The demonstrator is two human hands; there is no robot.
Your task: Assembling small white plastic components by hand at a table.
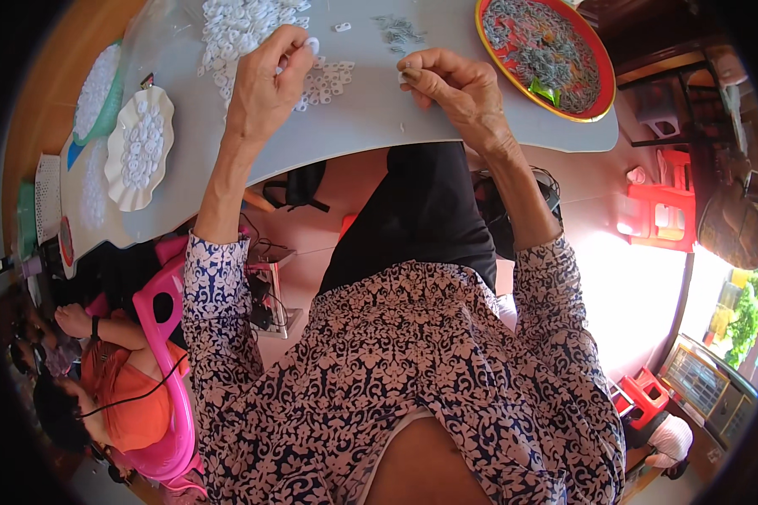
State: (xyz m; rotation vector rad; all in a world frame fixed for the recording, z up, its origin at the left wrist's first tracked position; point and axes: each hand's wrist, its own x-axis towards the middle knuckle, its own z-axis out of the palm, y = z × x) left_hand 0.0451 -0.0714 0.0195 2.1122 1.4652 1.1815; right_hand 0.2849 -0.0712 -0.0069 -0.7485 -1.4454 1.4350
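Note:
My left hand (269, 84) is closed, its thumb and fingers pinching a small white oval plastic piece (312, 45). Opposite it, my right hand (461, 88) also pinches, with a tiny whitish bit at its fingertips too small to name. Both hands hover over the grey table near its front edge, apart from each other. Beyond my left hand lies a heap of white plastic pieces (236, 29), and a flatter group of white pieces (333, 80) spreads beside it. Small grey slender parts (400, 32) lie scattered between the hands, farther back.
A red round tray (583, 116) at the right holds many grey parts and a green wrapper (545, 91). On the left stand a cream scalloped dish (167, 126) and a green basket (115, 101), both with white pieces. A person in orange (135, 396) sits on a pink chair (179, 412).

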